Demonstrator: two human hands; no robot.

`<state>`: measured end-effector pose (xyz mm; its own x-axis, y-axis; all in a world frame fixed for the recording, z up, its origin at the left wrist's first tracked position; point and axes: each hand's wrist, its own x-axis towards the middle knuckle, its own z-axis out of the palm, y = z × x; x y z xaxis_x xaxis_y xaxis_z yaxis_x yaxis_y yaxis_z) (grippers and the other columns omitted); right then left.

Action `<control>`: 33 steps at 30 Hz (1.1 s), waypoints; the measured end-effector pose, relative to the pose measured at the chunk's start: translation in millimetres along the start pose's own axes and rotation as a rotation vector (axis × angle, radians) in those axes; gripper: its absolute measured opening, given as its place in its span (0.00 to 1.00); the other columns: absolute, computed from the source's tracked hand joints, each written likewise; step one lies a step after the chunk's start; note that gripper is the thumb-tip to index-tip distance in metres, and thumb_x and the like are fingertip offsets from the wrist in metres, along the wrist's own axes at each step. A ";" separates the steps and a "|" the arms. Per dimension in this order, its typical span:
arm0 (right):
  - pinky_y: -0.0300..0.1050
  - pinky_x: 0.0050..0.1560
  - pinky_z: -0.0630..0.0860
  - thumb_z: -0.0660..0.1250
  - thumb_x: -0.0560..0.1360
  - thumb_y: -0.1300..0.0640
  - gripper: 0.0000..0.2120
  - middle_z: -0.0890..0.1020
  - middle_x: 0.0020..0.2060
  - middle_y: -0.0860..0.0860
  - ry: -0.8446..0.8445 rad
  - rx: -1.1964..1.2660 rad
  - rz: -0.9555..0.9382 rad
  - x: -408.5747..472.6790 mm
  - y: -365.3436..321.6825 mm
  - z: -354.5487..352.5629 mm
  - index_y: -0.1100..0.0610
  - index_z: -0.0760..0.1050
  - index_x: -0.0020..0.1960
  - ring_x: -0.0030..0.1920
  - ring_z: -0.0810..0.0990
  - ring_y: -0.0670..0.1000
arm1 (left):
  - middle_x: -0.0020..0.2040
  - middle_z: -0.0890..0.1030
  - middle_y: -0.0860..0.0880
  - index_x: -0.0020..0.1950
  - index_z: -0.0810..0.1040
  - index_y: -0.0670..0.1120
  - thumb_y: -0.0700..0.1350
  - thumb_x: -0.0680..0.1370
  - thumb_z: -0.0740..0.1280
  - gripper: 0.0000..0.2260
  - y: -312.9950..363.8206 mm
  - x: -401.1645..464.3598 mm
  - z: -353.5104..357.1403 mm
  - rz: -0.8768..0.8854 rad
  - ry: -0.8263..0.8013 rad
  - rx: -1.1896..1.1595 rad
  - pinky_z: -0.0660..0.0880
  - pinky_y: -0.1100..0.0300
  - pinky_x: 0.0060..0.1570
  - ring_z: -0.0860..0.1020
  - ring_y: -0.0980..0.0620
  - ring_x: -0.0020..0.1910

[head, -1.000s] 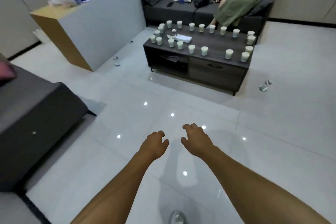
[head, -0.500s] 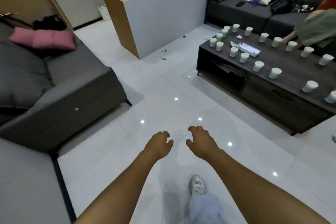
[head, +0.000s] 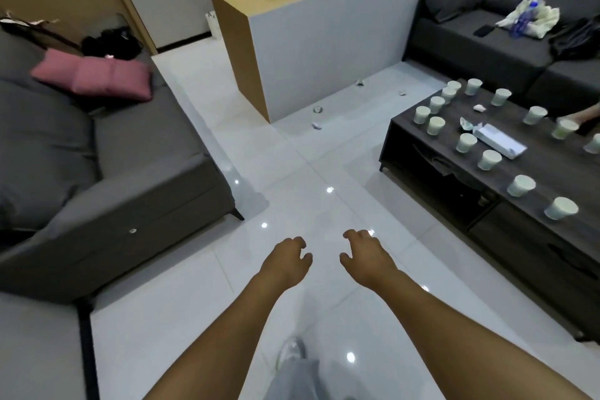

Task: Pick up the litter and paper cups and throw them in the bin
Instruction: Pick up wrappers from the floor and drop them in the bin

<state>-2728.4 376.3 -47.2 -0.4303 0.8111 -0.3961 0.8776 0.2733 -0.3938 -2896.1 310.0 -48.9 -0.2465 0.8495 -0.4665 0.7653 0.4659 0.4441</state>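
Note:
Several white paper cups (head: 521, 185) stand on the dark coffee table (head: 539, 169) at the right, around a white paper pack (head: 499, 141) and a crumpled scrap (head: 479, 107). Small bits of litter (head: 316, 125) lie on the white floor beside the white counter, with more litter (head: 359, 82) farther back. My left hand (head: 285, 261) and my right hand (head: 367, 256) hang side by side over the floor, fingers loosely curled, holding nothing. No bin is in sight.
A grey sofa (head: 107, 156) with a pink cushion (head: 94, 75) fills the left. A white and wood counter (head: 311, 52) with bags and bottles stands ahead. Another grey sofa (head: 487, 45) sits at the back right. My shoe (head: 290, 351) steps on the tiled floor.
The view has swung left and moved forward: the coffee table slid to the right edge, and the left sofa and counter came closer. Both hands stay empty in front of me.

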 end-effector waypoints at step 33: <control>0.53 0.61 0.72 0.60 0.79 0.52 0.24 0.67 0.67 0.56 -0.074 0.034 0.102 627.8 -117.8 -201.3 0.56 0.60 0.73 0.64 0.69 0.57 | 0.64 0.73 0.44 0.69 0.68 0.45 0.50 0.80 0.58 0.19 -9.4 592.4 -333.0 -0.015 -0.085 0.008 0.70 0.57 0.58 0.73 0.47 0.62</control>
<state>-3059.4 957.5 -82.5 -0.3544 0.7931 -0.4953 0.9106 0.1724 -0.3756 -3247.3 891.3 -74.7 -0.2071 0.8181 -0.5365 0.7666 0.4764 0.4305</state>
